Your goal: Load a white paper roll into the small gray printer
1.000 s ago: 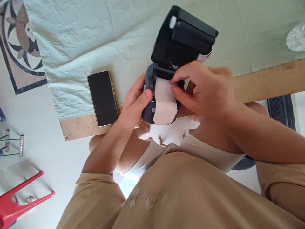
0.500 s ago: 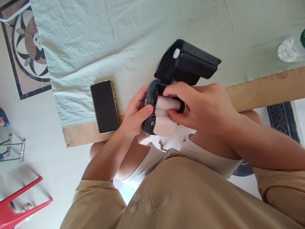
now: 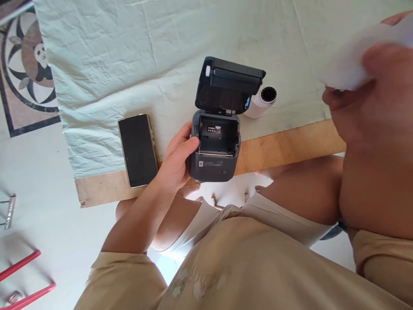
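A small black printer (image 3: 213, 165) is held at its left side by my left hand (image 3: 177, 159), thumb on its rim. Its lid (image 3: 226, 88) stands raised and the paper compartment inside is empty. At the upper right, my right hand (image 3: 383, 82) grips a white paper roll (image 3: 350, 58), blurred by motion and partly past the frame's edge. A white cylinder with a dark ringed end (image 3: 258, 105) is on the cloth just behind the printer, partly covered by the lid.
A dark-screened phone (image 3: 138, 150) lies left of the printer on the table edge. Pale green cloth (image 3: 106, 64) covers the table, with a bare wooden edge (image 3: 290, 140) in front. Red stool legs (image 3: 29, 297) show at the lower left.
My right hand has lifted the paper roll out of the printer and moved to the upper right. The printer has shifted slightly left, and the white cylinder now shows behind it.
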